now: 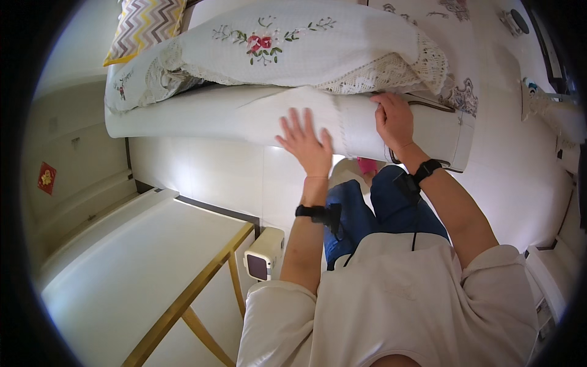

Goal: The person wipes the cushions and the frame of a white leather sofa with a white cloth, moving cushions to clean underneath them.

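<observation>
My left hand [306, 144] is spread with its fingers apart over the white front edge of a sofa seat [197, 112]. A thin off-white cloth panel [316, 103] lies on that edge by my fingers. My right hand [395, 119] rests farther right with its fingers curled, the tips at the lace hem; whether they pinch the cloth is hidden. A white sofa cover [293, 64] lies bunched across the seat. It has red embroidered flowers [260, 43] and a crocheted lace border [373, 75]. Dark curved trim [431, 106] shows beside my right hand.
A zigzag-patterned cushion [146, 30] sits at the back left. On the left stands a white-topped table [137, 247] with a gold frame [188, 298]. A cream box-shaped appliance [266, 254] is on the floor beside it. A pink slipper [367, 164] shows below the seat.
</observation>
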`<state>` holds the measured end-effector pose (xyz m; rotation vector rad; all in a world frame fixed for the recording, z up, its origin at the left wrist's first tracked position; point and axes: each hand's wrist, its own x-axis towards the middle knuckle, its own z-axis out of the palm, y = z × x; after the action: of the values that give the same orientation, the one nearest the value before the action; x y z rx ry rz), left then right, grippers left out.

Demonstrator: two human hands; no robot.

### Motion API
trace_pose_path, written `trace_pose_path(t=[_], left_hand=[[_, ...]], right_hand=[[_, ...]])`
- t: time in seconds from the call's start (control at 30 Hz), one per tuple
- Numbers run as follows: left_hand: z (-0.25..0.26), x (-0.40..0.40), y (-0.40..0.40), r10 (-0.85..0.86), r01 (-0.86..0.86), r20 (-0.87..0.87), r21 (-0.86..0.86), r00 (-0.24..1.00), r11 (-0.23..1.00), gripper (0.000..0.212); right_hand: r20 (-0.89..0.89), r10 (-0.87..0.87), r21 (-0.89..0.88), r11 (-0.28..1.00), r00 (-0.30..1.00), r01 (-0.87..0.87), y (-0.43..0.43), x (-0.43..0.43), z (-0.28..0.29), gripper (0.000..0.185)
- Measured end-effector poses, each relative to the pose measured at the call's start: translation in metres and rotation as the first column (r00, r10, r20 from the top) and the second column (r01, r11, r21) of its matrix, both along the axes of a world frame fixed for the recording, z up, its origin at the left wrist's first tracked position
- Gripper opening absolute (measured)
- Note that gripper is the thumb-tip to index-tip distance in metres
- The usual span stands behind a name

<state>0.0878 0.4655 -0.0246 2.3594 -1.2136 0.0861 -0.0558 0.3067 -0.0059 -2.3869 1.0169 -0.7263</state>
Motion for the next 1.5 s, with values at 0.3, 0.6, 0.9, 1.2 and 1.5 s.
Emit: trace_pose_path(t=[0.3,0.6,0.9,1.2,1.5], left_hand=[[-0.010,0.058,-0.013,0.597,-0.701,-0.377,-0.267,0.708,0.661,0.063],[-0.029,-0.030,-0.020,0.312,-0.834,-0.818,-0.322,0.484,0.449,0.066],[-0.113,-0.151,-0.030,-0.141,-0.880,-0.972,-0.232,0.189,0.415,0.056],[-0.091,-0.101,-0.005,0.016,-0.726,-0.858,-0.424,0.514,0.541,0.062],[-0.150,-0.088,-0.008,-0.043,-0.545,-0.826,-0.409,0.562,0.731,0.027]], right_hand=[[0.049,0.025,-0.025,0.999,0.998,-0.024,0.007,0.010,-0.007,0.019],[-0.130,0.026,-0.173,0.984,0.991,-0.049,0.026,0.019,-0.002,0.030],[-0.121,0.172,-0.189,0.963,0.978,-0.193,0.033,0.018,-0.009,0.036],[-0.428,0.297,-0.421,0.770,0.854,-0.479,0.117,-0.007,-0.022,0.051],[-0.376,0.216,-0.688,0.586,0.901,-0.427,0.113,-0.003,-0.068,0.047]])
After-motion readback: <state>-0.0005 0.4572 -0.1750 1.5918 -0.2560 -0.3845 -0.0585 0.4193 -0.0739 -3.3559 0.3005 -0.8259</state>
